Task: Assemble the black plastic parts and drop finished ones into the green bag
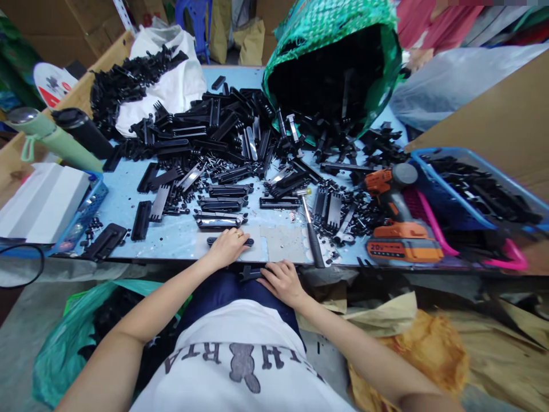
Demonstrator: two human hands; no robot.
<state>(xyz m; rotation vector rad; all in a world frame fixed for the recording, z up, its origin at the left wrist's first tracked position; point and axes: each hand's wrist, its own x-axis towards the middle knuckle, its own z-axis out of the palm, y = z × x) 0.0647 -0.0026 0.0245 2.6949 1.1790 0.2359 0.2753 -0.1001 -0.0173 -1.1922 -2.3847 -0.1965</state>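
Note:
My left hand (227, 247) lies over a long black plastic part (247, 242) at the table's front edge, its fingers closed around the middle. Both ends of that part stick out from under the hand. Just below the edge, over my lap, my right hand (283, 281) grips another black plastic part (249, 273) by its right end. The fingers hide where they meet it. Behind my left hand, several assembled black parts (221, 219) lie in a row. A hammer (315, 240) with a black handle rests to the right.
A heap of black parts (214, 123) covers the table's back. An open green woven sack (283, 43) spills more of them. On the right are an orange cordless drill (401, 234) and a blue basket (476, 209). A green bottle (60, 143) stands left. Another person's hand (419, 59) shows behind.

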